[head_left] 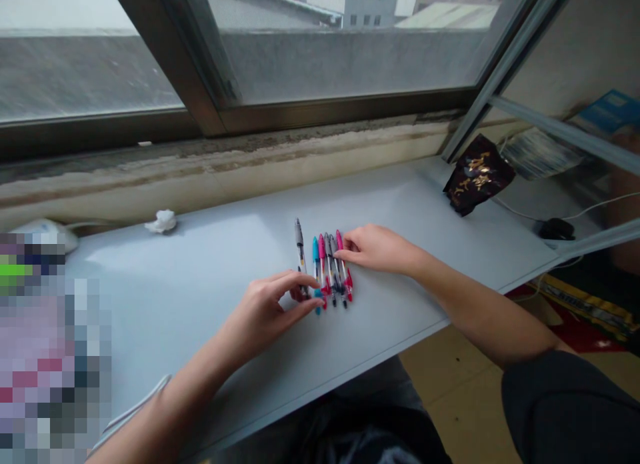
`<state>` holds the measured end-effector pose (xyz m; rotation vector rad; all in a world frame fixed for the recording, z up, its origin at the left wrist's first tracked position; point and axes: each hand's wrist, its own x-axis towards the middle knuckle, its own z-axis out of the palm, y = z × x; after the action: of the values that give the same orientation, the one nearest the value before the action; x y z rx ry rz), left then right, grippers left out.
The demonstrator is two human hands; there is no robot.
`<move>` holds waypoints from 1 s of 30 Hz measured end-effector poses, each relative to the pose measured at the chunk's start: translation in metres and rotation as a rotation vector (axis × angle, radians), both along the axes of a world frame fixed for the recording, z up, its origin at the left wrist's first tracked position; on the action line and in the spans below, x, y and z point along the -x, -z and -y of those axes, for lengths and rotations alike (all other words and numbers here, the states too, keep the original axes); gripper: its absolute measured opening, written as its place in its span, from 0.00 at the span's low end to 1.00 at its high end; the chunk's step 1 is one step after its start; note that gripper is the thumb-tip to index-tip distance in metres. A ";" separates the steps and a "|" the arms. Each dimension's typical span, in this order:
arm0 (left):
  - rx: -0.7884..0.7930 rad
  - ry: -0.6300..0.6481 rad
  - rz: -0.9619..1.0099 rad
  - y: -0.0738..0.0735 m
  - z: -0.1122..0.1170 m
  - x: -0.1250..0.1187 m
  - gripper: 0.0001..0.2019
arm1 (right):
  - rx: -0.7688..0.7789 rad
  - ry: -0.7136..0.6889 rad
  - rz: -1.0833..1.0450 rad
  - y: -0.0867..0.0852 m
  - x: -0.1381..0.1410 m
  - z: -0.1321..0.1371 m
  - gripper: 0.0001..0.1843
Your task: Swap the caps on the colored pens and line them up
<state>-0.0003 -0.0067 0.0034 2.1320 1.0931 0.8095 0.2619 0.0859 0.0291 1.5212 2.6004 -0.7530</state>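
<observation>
Fingers of the left hand [267,305] stand parted at the near left of the pen row [328,246], by its turquoise pen [315,249]; the right hand's [376,249] thumb and forefinger sit at the row's far right, by a pink pen [339,240], whether gripping I cannot tell. The white table [225,261] extends widely left of the row, its front edge nearer the wearer. Five slim pens with clear middles lie side by side; a grey pen [299,236] lies just left of them.
</observation>
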 end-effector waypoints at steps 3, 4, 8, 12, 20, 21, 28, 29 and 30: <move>0.018 -0.018 -0.030 0.000 -0.002 0.004 0.07 | -0.009 0.001 -0.035 0.004 0.001 0.001 0.19; 0.015 -0.019 -0.044 -0.001 -0.003 0.006 0.07 | -0.012 0.000 -0.048 0.004 0.002 0.001 0.19; -0.002 0.003 -0.062 -0.004 -0.005 0.009 0.08 | -0.008 0.007 -0.072 0.007 0.003 0.002 0.17; 0.069 0.002 -0.093 -0.006 -0.010 0.013 0.10 | -0.019 -0.003 -0.081 0.009 0.007 0.002 0.17; 0.100 -0.071 -0.175 -0.011 -0.007 0.027 0.16 | -0.057 -0.005 -0.020 0.012 0.020 0.002 0.21; 0.102 -0.086 -0.179 -0.010 -0.003 0.029 0.16 | -0.065 -0.006 -0.024 0.013 0.022 0.002 0.22; 0.089 -0.107 -0.204 0.009 0.015 0.043 0.14 | -0.030 -0.059 -0.035 0.010 0.047 -0.006 0.28; 0.094 -0.087 -0.209 0.010 0.014 0.043 0.14 | -0.009 -0.073 -0.037 0.008 0.050 -0.009 0.28; 0.104 -0.064 -0.212 0.011 0.013 0.043 0.14 | 0.014 -0.088 -0.042 0.006 0.054 -0.012 0.28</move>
<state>-0.0433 -0.0196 -0.0074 2.1398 1.2888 0.5515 0.2081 0.0980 0.0234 1.3914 2.6658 -0.8012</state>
